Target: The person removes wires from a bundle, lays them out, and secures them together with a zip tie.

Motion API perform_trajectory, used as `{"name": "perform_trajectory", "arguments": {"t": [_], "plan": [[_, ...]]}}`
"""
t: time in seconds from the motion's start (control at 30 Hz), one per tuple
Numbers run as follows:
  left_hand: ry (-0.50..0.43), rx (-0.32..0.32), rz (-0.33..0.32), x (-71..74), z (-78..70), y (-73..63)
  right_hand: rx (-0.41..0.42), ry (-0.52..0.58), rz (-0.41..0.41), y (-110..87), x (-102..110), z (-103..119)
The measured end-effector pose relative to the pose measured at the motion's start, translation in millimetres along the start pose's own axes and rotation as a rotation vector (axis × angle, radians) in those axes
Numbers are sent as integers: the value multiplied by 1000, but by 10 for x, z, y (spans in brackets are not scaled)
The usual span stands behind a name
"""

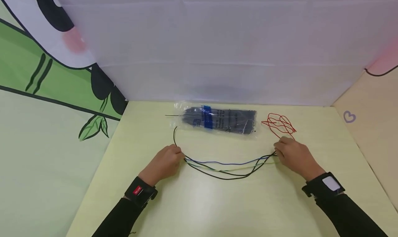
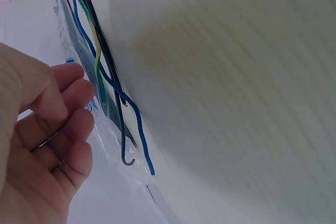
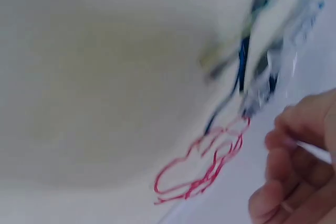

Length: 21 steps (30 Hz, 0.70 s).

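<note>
Several thin wires (image 1: pixel 228 173), black, blue and green-yellow, run in a sagging arc between my two hands. My left hand (image 1: pixel 166 161) is at their left end, fingers curled; one black wire end curves up past it. In the left wrist view the blue wire (image 2: pixel 139 121) and the other wires pass beside the left fingertips (image 2: pixel 79 93), none visibly between them. My right hand (image 1: pixel 295 157) is at the right end with bent fingers. The right wrist view is blurred; the wire ends show apart from the right fingers (image 3: pixel 278 166). Whether either hand pinches the wires is unclear.
A clear plastic bag of dark, thin strips (image 1: pixel 230 121) with a blue band lies behind the wires on the pale table (image 1: pixel 224 209). A loose tangle of red wire (image 1: pixel 280 123) lies to its right, just beyond my right hand. A white sheet (image 1: pixel 217 50) rises behind the table.
</note>
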<state>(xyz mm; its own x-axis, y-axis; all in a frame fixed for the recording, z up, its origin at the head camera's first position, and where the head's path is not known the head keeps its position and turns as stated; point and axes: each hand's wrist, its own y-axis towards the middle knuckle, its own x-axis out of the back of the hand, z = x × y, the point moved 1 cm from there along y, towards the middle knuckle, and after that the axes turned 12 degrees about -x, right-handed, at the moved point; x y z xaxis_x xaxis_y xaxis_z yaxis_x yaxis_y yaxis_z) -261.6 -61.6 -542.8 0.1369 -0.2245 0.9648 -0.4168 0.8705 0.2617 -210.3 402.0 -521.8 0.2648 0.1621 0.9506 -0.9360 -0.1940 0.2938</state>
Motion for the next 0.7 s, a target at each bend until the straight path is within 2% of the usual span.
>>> {"name": "perform_trajectory", "arguments": {"t": [0.07, 0.17, 0.23, 0.3, 0.33, 0.4, 0.47, 0.57, 0.63, 0.7], "plan": [[-13, 15, -23, 5, -8, -5, -104, 3, 3, 160, 14, -120], [-20, 24, -34, -6, -34, 22, -235, 36, 96, 366, -25, -275], [-22, 26, -30, -19, -60, 70, -288, 48, 180, 453, -78, -354], [-33, 32, -20, -17, -90, 142, -321, 55, 230, 488, -124, -407], [-41, 39, -16, -12, -103, 185, -326, 57, 224, 489, -140, -421], [-73, 69, -13, 10, -119, 306, -310, 67, 154, 469, -155, -415], [-107, 103, -15, 44, -111, 473, -281, 102, 57, 439, -143, -360], [-175, 147, -31, 82, -86, 832, -212, 167, -59, 398, -104, -204], [-240, 148, -40, 89, -91, 1117, -179, 219, -80, 379, -82, -78], [-307, 123, -41, 56, -128, 1399, -154, 259, -78, 355, -77, 37]]}}
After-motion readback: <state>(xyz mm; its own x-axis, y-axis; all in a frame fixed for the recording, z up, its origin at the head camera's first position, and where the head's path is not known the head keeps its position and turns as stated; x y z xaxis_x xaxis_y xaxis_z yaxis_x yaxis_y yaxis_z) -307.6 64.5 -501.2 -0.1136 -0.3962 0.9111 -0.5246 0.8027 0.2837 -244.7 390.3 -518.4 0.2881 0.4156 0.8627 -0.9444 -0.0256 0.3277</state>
